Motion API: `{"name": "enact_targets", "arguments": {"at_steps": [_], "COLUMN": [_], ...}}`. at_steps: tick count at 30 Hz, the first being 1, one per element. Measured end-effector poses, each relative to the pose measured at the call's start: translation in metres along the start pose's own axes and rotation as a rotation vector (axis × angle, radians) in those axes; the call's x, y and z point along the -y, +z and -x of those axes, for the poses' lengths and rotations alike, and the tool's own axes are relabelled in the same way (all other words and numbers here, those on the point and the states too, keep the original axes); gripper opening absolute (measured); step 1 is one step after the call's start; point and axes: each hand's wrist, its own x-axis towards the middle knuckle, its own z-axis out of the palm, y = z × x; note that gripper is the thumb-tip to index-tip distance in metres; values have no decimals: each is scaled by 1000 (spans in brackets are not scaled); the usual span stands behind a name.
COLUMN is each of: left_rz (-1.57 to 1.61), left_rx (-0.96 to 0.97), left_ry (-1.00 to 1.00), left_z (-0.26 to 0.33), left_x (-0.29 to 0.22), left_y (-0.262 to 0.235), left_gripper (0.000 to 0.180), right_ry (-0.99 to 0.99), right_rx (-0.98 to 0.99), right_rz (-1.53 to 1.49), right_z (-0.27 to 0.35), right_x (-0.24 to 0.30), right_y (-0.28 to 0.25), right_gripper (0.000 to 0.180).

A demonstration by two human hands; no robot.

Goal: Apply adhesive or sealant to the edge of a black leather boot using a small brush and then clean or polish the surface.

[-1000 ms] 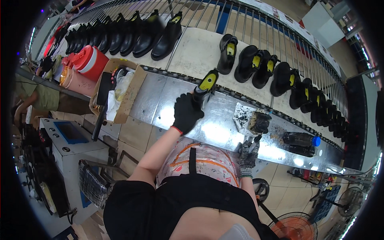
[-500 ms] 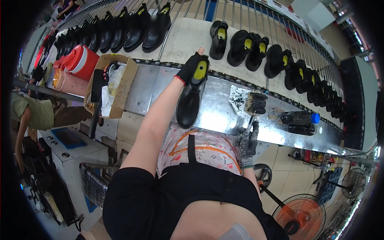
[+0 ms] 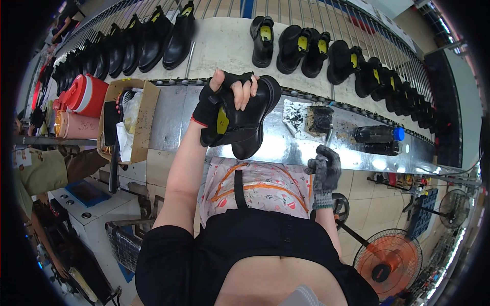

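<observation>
Left hand (image 3: pixel 208 102) clasps boot (image 3: pixel 249 120), now turned sideways, toe away; yellow insole (image 3: pixel 222 121) marking illegible. Right hand (image 3: pixel 325 166) grips tool (image 3: pixel 329 137).

One held boot (image 3: pixel 242 122), two bottles (image 3: pixel 375 134), two fans (image 3: pixel 395 255)

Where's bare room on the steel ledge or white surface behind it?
Steel ledge: bare between cardboard box and held black footwear. White surface: widest gap between left boot row and right shoe row. Crowded: the ledge's right part, with blackened block, two bottles and right hand by its front edge.
</observation>
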Motion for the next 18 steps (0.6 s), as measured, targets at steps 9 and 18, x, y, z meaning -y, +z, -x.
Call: {"name": "enact_targets", "arguments": {"at_steps": [9,18], "left_rz": [-46,-77], "left_rx": [11,-26], "left_ry": [-86,-97], "left_z": [-6,-11], "left_x": [-1,6], "left_y": [13,28], "left_gripper": [78,78], "right_ry": [-171,-667], "right_rx": [324,547], "right_rz": [471,897], "right_z": [-17,-31], "right_x": [82,139], "right_y": [20,46], "right_gripper": [23,42]}}
